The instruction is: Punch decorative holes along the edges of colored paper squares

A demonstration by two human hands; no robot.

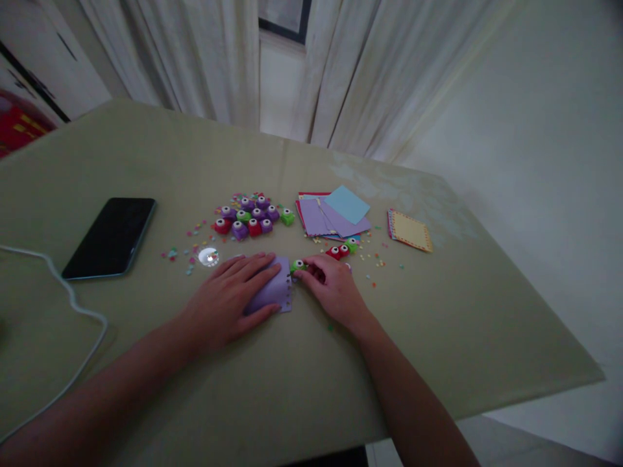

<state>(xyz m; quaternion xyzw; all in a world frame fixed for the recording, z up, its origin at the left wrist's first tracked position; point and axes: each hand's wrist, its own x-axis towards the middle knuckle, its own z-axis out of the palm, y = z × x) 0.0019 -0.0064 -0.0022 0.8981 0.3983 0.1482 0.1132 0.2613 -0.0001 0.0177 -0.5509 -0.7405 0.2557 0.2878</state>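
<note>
My left hand (228,298) lies flat with fingers stretched over a purple paper sheet (273,295) on the table, pressing it down. My right hand (331,285) is curled around a small green craft punch (297,265) placed at the sheet's right edge, fingers closed on it. Punched holes line that edge of the sheet.
A cluster of purple, red and green punches (250,216) sits beyond my hands, with more punches (341,249) by a stack of coloured papers (333,214). A patterned card (409,229) lies right. A black phone (111,237) and white cable (73,305) lie left. Confetti (185,250) is scattered about.
</note>
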